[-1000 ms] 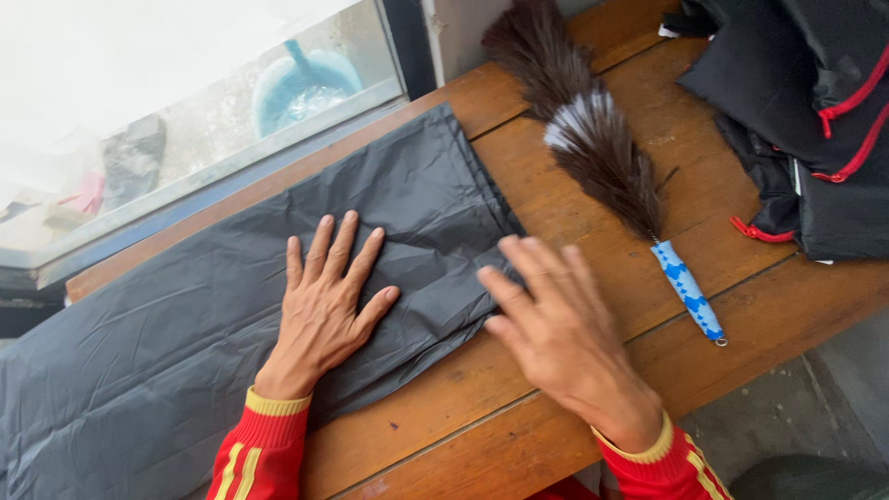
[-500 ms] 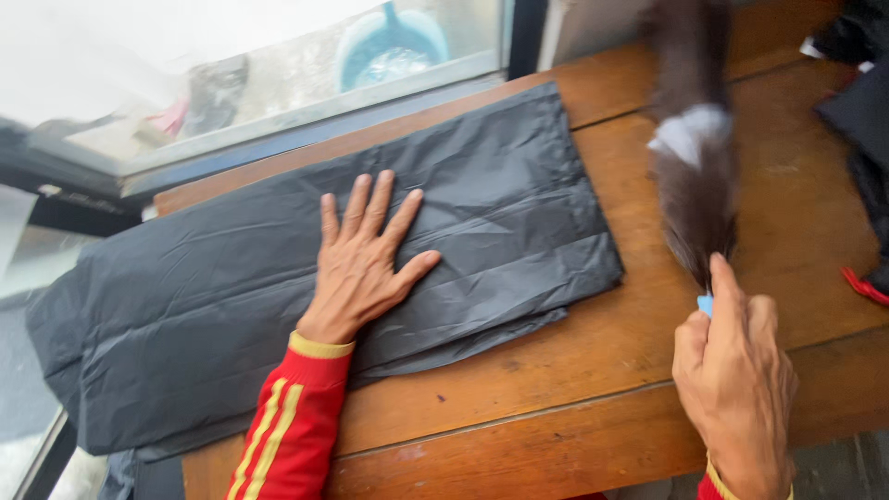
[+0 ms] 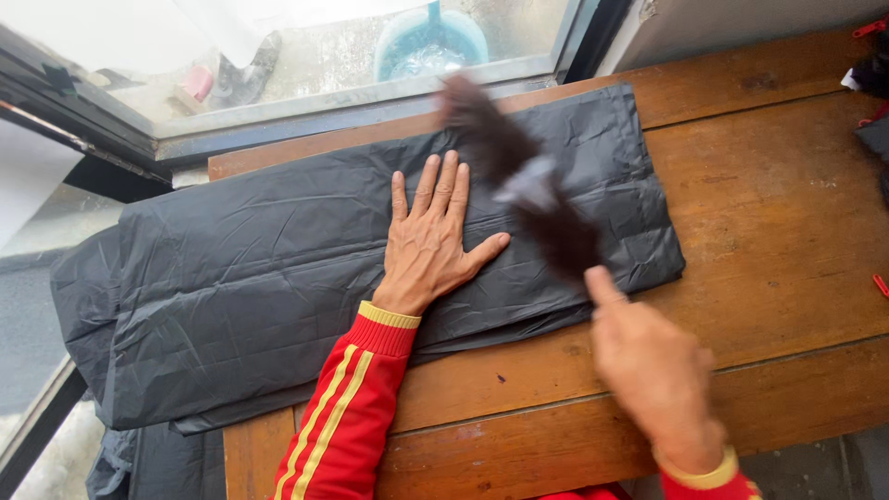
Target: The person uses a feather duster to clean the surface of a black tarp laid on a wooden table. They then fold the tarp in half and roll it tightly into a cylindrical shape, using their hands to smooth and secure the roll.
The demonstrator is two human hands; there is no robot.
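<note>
A large black plastic sheet point(image 3: 259, 268) lies folded flat across a wooden table point(image 3: 787, 213) and hangs over its left end. My left hand point(image 3: 432, 239), in a red sleeve with yellow stripes, presses flat on the sheet with fingers spread. My right hand point(image 3: 654, 366) grips the handle of a dark feather duster point(image 3: 528, 181), whose blurred feathers lie over the right part of the sheet, just right of my left hand. The handle is hidden inside my fist.
Beyond the table's far edge runs a window frame point(image 3: 370, 97), with a light blue basin point(image 3: 431, 42) outside. Dark fabric with red trim point(image 3: 870, 102) sits at the table's right edge. Bare wood lies to the right of the sheet.
My right hand picked up the feather duster from the right of the table and swung it left onto the black sheet. My left hand stays pressed on the sheet.
</note>
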